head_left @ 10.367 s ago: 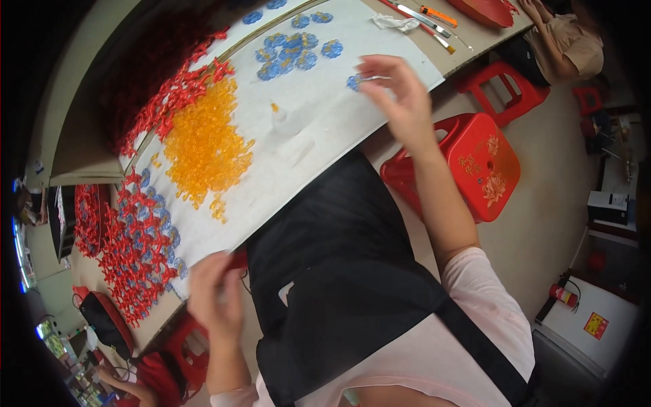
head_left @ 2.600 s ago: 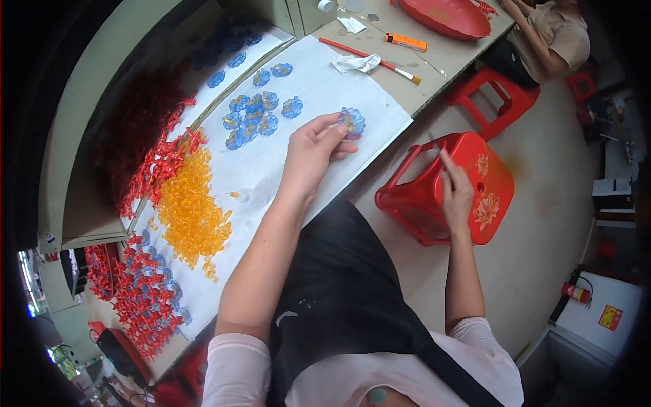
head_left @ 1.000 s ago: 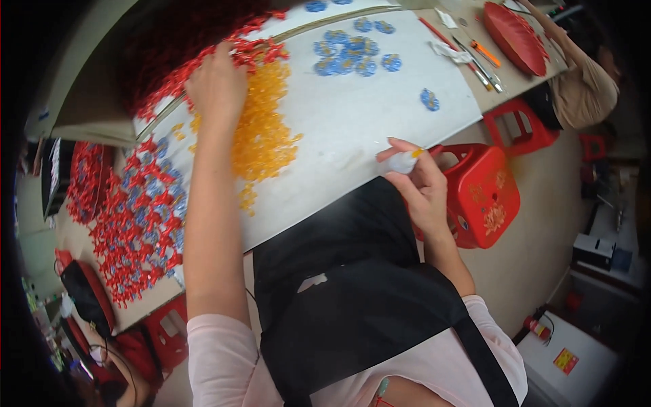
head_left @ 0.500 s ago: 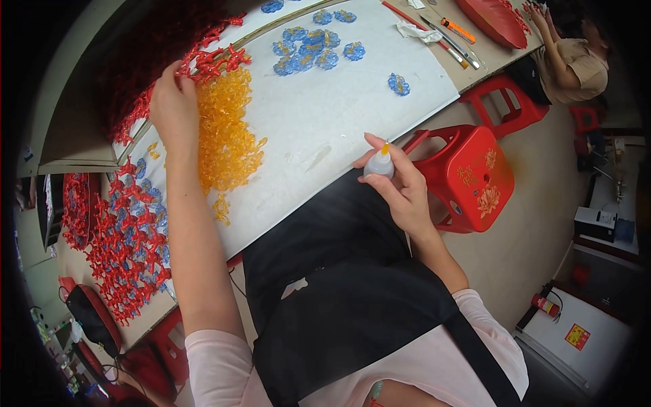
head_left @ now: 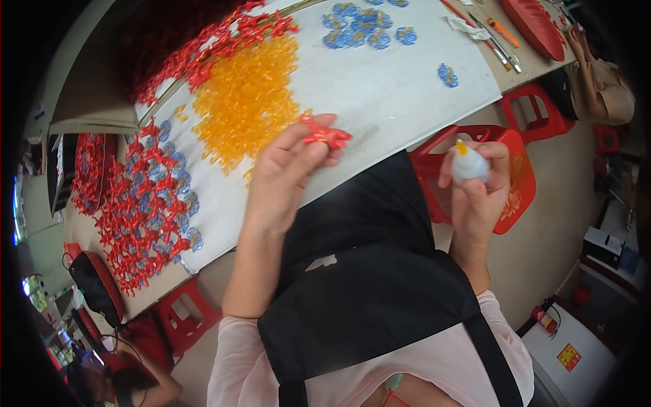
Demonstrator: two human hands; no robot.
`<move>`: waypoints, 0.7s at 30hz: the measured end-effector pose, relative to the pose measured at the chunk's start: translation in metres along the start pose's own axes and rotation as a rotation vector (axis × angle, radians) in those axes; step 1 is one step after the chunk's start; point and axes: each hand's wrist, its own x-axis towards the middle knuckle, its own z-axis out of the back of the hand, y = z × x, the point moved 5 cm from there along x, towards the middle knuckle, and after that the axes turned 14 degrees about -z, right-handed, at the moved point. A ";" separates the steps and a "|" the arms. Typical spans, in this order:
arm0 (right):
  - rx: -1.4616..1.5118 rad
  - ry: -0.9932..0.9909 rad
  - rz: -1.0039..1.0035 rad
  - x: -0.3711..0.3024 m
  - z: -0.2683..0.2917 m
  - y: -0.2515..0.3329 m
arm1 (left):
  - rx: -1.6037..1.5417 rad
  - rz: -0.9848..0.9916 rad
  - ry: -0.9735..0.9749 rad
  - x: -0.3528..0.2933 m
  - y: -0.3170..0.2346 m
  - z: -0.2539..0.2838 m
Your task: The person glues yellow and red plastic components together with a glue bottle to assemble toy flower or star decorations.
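Observation:
My left hand (head_left: 281, 163) is closed on a small glossy red plastic figure (head_left: 329, 136), pinched between thumb and fingers above the table's near edge. The figure has thin limb-like parts; its exact kind is partly hidden by my fingers. In my right hand (head_left: 483, 197) is a small white squeeze bottle (head_left: 470, 167) with a yellow tip pointing up, held beyond the table edge, over a red stool. Left of centre lies a heap of translucent amber plastic pieces (head_left: 247, 95). Behind it spreads a pile of similar red figures (head_left: 224, 51).
Blue beaded flower-shaped pieces (head_left: 359, 30) lie on the white table sheet (head_left: 386, 88); one (head_left: 447, 75) sits apart. At left, red figures (head_left: 139, 217) rest over blue pieces. An orange cutter (head_left: 502, 32) lies far right. A red stool (head_left: 519, 173) stands beside me. Other people sit nearby.
My left hand has drawn back from the red pile toward me and now holds a red figure. My right hand, still gripping the bottle, has shifted right. The view has turned somewhat.

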 end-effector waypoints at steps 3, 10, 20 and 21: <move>-0.001 0.025 0.054 0.001 -0.006 0.006 | -0.127 0.065 0.037 -0.014 0.008 -0.007; -0.238 -0.147 0.189 -0.009 -0.018 0.017 | -0.242 0.094 0.022 -0.022 0.011 -0.014; -0.583 0.149 0.527 -0.017 -0.045 0.022 | -0.215 0.085 0.083 -0.024 0.007 -0.020; -0.584 0.148 0.525 -0.017 -0.045 0.023 | -0.216 0.087 0.083 -0.024 0.006 -0.021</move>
